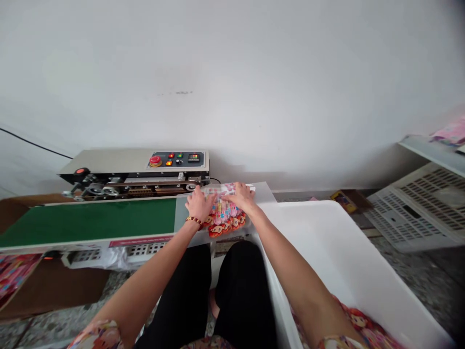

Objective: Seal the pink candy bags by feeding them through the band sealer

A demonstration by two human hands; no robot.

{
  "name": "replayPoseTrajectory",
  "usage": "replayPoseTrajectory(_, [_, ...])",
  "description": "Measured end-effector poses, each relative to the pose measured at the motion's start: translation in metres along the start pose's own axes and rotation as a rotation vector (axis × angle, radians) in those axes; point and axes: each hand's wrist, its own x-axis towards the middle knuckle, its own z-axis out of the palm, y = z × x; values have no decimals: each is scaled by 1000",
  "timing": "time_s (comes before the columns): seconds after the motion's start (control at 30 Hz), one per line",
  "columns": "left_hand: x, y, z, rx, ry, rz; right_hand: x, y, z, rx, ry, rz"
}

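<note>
A clear plastic bag with colorful cartoon-printed packs point(225, 218) lies on the metal plate at the right end of the belt. My left hand point(199, 203) grips its upper left side, with the thumb reaching across the plastic; a beaded bracelet circles that wrist. At the upper right side of the bag, my right hand point(241, 196) holds the plastic, thumb pointing inward. Some fingertips of both hands are hidden. Just left of the bag's top edge stands a band sealing machine point(134, 167) with lit buttons and a red knob.
A green conveyor belt point(109, 220) runs left below the machine. On my right is a large white tub point(327, 218) with more printed packs point(363, 322) at its near end. A cardboard box point(58, 291) sits lower left; white plastic crates point(410, 213) stand far right.
</note>
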Motion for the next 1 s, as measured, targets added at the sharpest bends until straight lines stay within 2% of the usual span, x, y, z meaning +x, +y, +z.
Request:
replayPoseTrajectory(0.07, [-2,-18,-2,13,28,160,1,-1,3,-19,10,20])
replayPoseTrajectory(0.2, [-9,-54,-10,95,-183,644,-4,-1,-1,13,21,5])
replayPoseTrajectory(0.27, [-11,-63,-10,173,-218,729,-12,-1,-3,-8,83,-115])
replayPoseTrajectory(0.33, [-13,-64,-8,237,-184,715,-22,-1,-3,-66,116,-317])
replayPoseTrajectory(0.4, [-12,-61,-4,280,-156,691,-33,0,0,-148,97,-504])
replayPoseTrajectory(0.47, [-10,-58,0,305,-147,698,-42,2,4,-225,83,-595])
replayPoseTrajectory(0.57, [-4,-63,0,305,-134,748,-49,5,6,-302,101,-622])
replayPoseTrajectory(0.63, [3,-76,-6,289,-110,752,-49,3,5,-349,115,-625])
replayPoseTrajectory(0.77, [19,-115,-32,266,-84,734,-44,-9,8,-427,129,-650])
replayPoseTrajectory(0.83, [24,-129,-46,278,-27,708,-40,-18,12,-450,167,-668])
replayPoseTrajectory(0.93, [17,-127,-49,288,60,687,-33,-31,21,-471,209,-646])
replayPoseTrajectory(1.0, [7,-111,-36,259,21,756,-31,-37,24,-477,209,-611])
